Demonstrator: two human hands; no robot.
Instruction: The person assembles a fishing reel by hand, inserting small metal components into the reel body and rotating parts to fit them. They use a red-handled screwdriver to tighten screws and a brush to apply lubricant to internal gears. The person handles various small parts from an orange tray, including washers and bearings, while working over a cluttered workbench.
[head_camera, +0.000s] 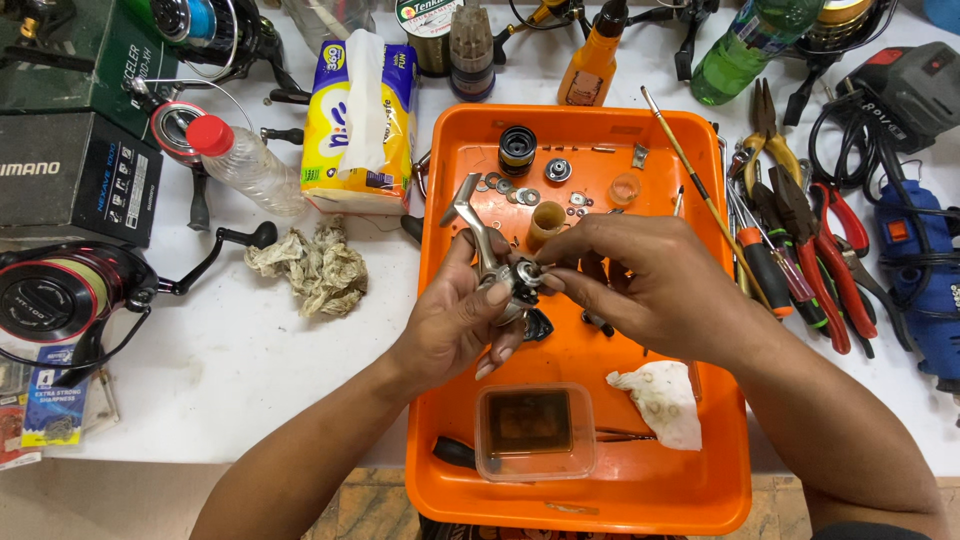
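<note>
over orange tray (455, 400) | left hand (455, 320) grips silver reel body (497, 262) | right hand (640, 280) pinches its small part

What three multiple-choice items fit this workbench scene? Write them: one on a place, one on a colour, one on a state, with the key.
1. Where does the small clear plastic container sit?
A. At the near end of the orange tray
B. On the black box
C. Beside the pliers

2. What colour is the cap of the clear plastic bottle left of the tray?
A. Blue
B. Red
C. Green

3. How is the metal reel part held?
A. It lies alone on the tray
B. It is gripped in the left hand while the right hand has its fingertips at it
C. The right hand alone holds it

Key: 1 A, it sits inside the tray at the end nearest the person. 2 B, the cap is red. 3 B, the left hand's fingers wrap around it and the right hand's fingertips meet it.
</note>
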